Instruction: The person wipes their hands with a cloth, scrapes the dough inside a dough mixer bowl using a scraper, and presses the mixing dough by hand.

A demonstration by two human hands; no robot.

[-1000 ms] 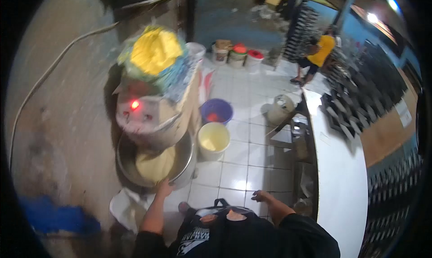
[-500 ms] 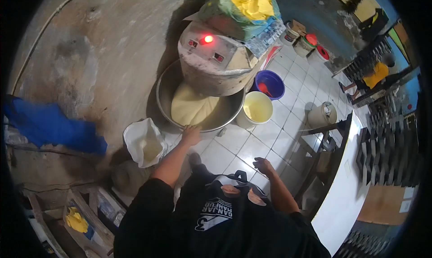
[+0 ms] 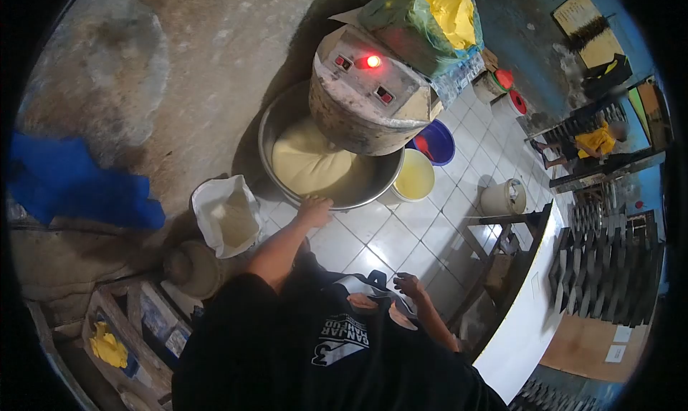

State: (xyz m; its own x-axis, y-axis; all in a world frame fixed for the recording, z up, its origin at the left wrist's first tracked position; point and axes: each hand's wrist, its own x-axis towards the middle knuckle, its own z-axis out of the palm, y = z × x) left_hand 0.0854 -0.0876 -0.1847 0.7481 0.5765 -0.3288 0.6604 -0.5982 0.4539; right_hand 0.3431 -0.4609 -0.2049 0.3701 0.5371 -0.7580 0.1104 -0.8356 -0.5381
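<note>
A large steel mixing bowl [image 3: 362,200] stands under the head of a dough mixer [image 3: 358,117]. Pale, smooth dough [image 3: 308,164] fills much of it. At the bowl's near rim is my left hand [image 3: 314,212], its fingers curled over the edge. My right hand [image 3: 408,285] hangs in the air in front of my body, fingers loosely bent and apart, holding nothing. On the mixer's panel a red lamp [image 3: 373,61] glows above dark switches. Left of the bowl, an open white sack [image 3: 204,210] holds a pale substance that I cannot identify.
Beside the bowl stand a yellowish bucket [image 3: 430,185] and a purple tub [image 3: 448,135]. A bag of yellow fat-like stuff [image 3: 451,13] sits atop the mixer. To the right are a white table [image 3: 527,318] and stacked dark metal racks [image 3: 609,275]. Another person [image 3: 595,140] sits further back.
My view has shifted, so the mixer and bowl appear further right. My left hand stays at the rim. My right hand has drawn closer to my body. The dough's surface has changed shape.
</note>
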